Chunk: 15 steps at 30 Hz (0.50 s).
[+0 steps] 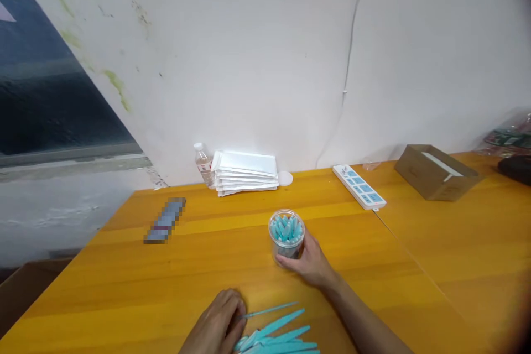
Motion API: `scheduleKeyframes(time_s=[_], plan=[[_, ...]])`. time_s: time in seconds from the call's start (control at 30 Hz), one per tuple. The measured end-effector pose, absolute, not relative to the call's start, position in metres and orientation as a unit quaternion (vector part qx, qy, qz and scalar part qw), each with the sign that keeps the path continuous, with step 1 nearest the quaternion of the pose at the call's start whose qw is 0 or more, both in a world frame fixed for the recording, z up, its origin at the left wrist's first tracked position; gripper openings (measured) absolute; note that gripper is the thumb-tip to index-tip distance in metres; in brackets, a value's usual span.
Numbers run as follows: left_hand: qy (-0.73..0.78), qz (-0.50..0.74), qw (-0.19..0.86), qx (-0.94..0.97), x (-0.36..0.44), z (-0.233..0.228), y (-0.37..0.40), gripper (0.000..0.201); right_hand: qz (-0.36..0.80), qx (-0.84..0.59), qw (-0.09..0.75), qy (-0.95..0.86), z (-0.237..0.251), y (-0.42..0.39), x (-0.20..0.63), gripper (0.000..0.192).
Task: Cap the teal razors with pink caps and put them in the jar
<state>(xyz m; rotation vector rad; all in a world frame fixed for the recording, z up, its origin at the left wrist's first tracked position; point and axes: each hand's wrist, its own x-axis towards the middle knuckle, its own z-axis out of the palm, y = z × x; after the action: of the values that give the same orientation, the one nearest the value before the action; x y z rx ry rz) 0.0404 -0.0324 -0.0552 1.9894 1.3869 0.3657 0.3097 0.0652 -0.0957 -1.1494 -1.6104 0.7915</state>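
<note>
A clear round jar (286, 235) stands upright on the orange wooden table (174, 282), filled with teal stick-like pieces. My right hand (311, 263) wraps around the jar's right side near its base. My left hand (218, 323) rests at the near edge with its fingers pinched on a thin teal stick (269, 310). Just right of that hand lies a fanned pile of flat teal strips (277, 337).
Against the wall lie a stack of white flat packets (245, 172), a small water bottle (203, 164) and a white lid (285, 178). A power strip (359, 187) and an open cardboard box (435, 171) sit to the right. A blurred dark item (165, 221) lies at the left.
</note>
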Motion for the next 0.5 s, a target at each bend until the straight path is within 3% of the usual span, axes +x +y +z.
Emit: scheduleKeyframes(time_s=[0.13, 0.27, 0.37, 0.5], plan=[[0.53, 0.256, 0.319, 0.743, 0.029, -0.04, -0.026, 0.019, 0.329, -0.471, 0.48, -0.662, -0.094, 0.065, 0.31, 0.075], [0.538, 0.449, 0.153, 0.697, 0.025, 0.026, 0.0, 0.017, 0.329, -0.471, 0.486, -0.659, -0.091, 0.065, 0.309, 0.075], [0.487, 0.44, 0.03, 0.754, 0.047, 0.081, 0.027, 0.018, 0.331, -0.466, 0.49, -0.658, -0.09, 0.064, 0.309, 0.075], [0.391, 0.315, 0.022, 0.865, 0.093, 0.104, 0.058, 0.028, 0.328, -0.466, 0.49, -0.66, -0.087, 0.063, 0.309, 0.079]])
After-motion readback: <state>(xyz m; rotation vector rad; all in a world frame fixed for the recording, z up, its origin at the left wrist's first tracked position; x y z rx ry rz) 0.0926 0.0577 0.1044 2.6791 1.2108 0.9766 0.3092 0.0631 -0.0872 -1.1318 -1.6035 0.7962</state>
